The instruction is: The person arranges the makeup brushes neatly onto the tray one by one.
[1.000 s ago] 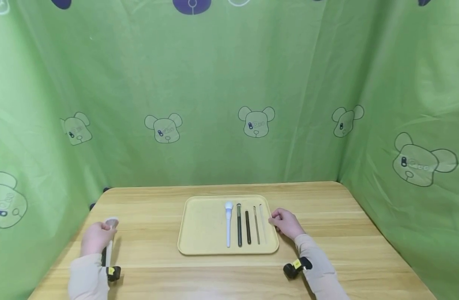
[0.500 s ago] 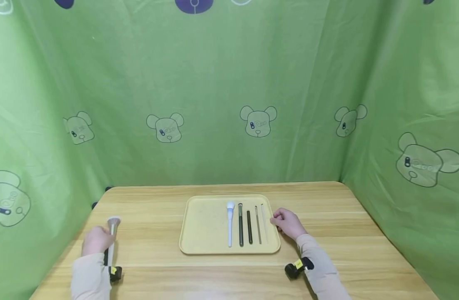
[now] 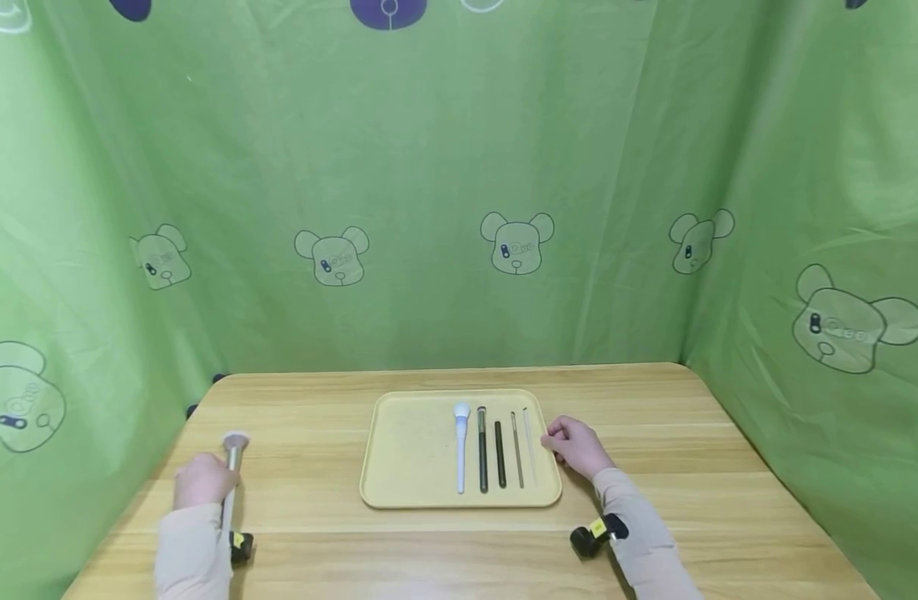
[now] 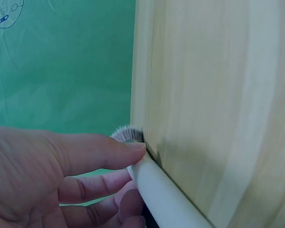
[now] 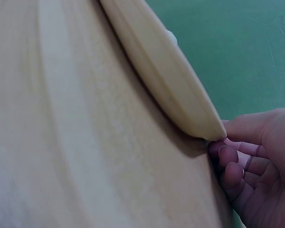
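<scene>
My left hand (image 3: 204,482) pinches a makeup brush (image 3: 234,454) at the left of the table. In the left wrist view, thumb and fingers grip it just below its grey-and-white bristles (image 4: 127,133), and its thick white handle (image 4: 164,197) slants toward the camera. A dark strip shows under the handle, mostly hidden. At the tray's right side, my right hand (image 3: 576,447) holds the rim of the yellow tray (image 3: 410,507) between thumb and fingers. The right wrist view shows those fingers (image 5: 233,172) bent at the tray's corner.
On the tray's right half lie a pale blue-white brush (image 3: 461,450), a thick dark brush (image 3: 483,454), a short black stick (image 3: 500,457), a thin brown brush (image 3: 517,454) and a thin white one (image 3: 531,454). A green curtain (image 3: 429,317) hangs behind the wooden table (image 3: 399,558).
The left hand has shifted slightly right with the brush, its grip now below the bristles rather than up by the brush head. The right hand stays at the tray's rim.
</scene>
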The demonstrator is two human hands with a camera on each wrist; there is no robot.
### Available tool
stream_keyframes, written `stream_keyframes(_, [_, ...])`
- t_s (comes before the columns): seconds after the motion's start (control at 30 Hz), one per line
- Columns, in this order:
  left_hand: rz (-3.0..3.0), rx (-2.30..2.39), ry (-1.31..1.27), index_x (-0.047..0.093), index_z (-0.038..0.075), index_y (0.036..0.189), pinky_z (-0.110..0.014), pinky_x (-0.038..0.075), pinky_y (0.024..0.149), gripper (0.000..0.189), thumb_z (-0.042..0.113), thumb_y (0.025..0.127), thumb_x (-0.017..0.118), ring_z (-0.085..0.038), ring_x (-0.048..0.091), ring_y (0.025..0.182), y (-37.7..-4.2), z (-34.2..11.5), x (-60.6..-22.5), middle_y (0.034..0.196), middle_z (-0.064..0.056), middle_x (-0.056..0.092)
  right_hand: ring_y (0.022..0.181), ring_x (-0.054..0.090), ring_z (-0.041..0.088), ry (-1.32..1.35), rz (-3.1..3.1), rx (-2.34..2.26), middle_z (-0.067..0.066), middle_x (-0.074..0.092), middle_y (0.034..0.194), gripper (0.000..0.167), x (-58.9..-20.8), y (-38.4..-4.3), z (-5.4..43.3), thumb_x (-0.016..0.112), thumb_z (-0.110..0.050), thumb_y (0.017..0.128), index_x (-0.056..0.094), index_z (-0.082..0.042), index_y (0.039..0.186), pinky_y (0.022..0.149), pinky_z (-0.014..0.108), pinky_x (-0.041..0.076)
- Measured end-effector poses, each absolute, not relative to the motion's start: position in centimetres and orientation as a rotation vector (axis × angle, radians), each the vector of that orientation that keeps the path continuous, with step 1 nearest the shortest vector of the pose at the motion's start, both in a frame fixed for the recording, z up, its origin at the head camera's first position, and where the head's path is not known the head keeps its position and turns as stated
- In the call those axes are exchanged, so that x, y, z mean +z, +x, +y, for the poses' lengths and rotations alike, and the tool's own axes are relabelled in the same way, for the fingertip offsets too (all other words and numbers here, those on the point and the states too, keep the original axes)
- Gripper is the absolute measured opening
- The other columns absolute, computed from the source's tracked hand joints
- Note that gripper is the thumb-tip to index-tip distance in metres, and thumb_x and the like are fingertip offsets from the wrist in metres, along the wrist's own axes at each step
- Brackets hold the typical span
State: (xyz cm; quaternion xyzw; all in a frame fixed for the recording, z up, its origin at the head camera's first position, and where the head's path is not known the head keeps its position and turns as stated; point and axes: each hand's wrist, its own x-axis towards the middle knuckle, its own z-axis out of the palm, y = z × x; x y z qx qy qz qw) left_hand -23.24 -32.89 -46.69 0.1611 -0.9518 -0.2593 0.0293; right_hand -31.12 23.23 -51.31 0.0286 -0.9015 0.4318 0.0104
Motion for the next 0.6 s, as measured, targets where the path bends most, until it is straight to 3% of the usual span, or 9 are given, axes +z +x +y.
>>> stream_keyframes(0.17, [-2.951, -0.785, 0.524, 0.061, 0.001, 0.068, -0.033, 0.037, 0.057, 0.018, 0.016, 0.078, 0.063, -0.029, 0.051, 0.064, -23.33, -32.79, -46.81, 0.067, -0.015, 0.062, 0.059, 0.053, 0.013, 0.093, -2.812, 1.350, 0.003, 0.058, 0.069, 0.013, -51.39, -31.16, 23.24, 0.064, -0.009, 0.089, 0.059, 0.001, 0.095, 0.056, 0.025, 0.046])
stream_keyframes(0.6, [-2.925, -0.862, 0.697, 0.060, -0.005, 0.085, -0.042, 0.043, 0.060, 0.025, 0.019, 0.081, 0.064, -0.038, 0.046, 0.080, -23.41, -32.23, -46.91, 0.077, -0.023, 0.056, 0.058, 0.053, 0.013, 0.110, -2.812, 1.354, 0.003, 0.058, 0.069, 0.014, -51.57, -31.25, 23.34, 0.064, -0.009, 0.088, 0.059, 0.002, 0.096, 0.054, 0.025, 0.047])
